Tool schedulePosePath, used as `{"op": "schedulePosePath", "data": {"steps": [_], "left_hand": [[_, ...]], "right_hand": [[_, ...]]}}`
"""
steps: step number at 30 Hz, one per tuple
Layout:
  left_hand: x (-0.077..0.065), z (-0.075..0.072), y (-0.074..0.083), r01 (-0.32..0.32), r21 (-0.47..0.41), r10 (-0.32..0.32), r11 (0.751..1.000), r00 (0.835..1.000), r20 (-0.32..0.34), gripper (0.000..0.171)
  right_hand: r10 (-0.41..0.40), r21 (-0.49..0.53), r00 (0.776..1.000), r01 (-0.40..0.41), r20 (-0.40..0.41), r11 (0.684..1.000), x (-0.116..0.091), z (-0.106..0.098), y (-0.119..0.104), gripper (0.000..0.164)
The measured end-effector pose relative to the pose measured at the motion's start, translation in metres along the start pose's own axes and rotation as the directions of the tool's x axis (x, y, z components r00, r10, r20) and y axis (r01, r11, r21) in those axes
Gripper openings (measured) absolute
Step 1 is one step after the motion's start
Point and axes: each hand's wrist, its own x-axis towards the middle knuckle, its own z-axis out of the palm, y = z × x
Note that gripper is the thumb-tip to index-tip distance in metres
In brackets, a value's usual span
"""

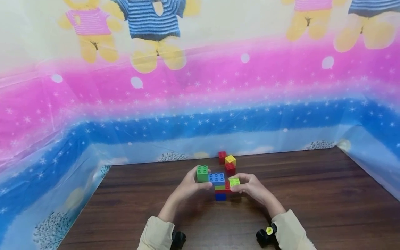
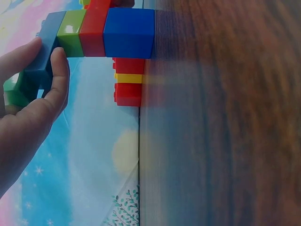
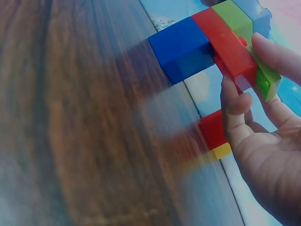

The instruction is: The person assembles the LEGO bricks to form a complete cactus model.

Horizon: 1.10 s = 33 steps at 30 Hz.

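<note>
Between the hands stands a stack of toy building bricks: a dark blue brick (image 1: 220,197) at the bottom, then a long red brick (image 3: 223,44), a lime brick (image 2: 71,34) and a lighter blue brick (image 1: 216,178). A green brick (image 1: 202,173) sits at that lighter blue brick's left end. My left hand (image 1: 189,185) grips this end, fingers and thumb touching the lighter blue brick. With my right hand (image 1: 252,187), I pinch a second lime brick (image 1: 234,182) over the red brick's right end. It looks slightly tilted; whether it is pressed down fully I cannot tell.
Behind the stack, near the back edge of the wooden table (image 1: 134,208), are a red brick (image 1: 222,157) and a yellow brick (image 1: 230,159) with another red brick (image 1: 230,168). A printed cloth (image 1: 187,128) hangs around the back and sides.
</note>
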Motion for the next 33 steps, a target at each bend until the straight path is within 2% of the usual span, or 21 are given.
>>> {"op": "schedulePosePath", "data": {"steps": [8,16,25,33], "left_hand": [[-0.0039,-0.0004,-0.0011,-0.001,0.005,0.001,1.0,1.0,-0.008,0.053],[-0.004,0.0027,-0.0026,-0.023,0.009,0.023,1.0,1.0,-0.005,0.054],[-0.0045,0.003,-0.0036,-0.039,0.005,0.039,0.999,0.999,0.006,0.047],[-0.0039,0.0026,-0.003,-0.054,0.013,0.054,0.998,0.999,0.0,0.045]], "right_hand": [[-0.037,0.026,0.996,0.035,0.075,0.999,0.0008,0.0027,0.0033,0.04],[-0.03,0.028,0.993,0.027,0.111,0.999,0.0,-0.0013,0.0066,0.046],[-0.027,0.013,0.993,0.025,0.111,1.0,-0.0019,-0.0033,0.0076,0.049],[-0.06,-0.033,0.995,0.063,0.083,0.997,-0.0009,-0.0039,0.0089,0.052]]}}
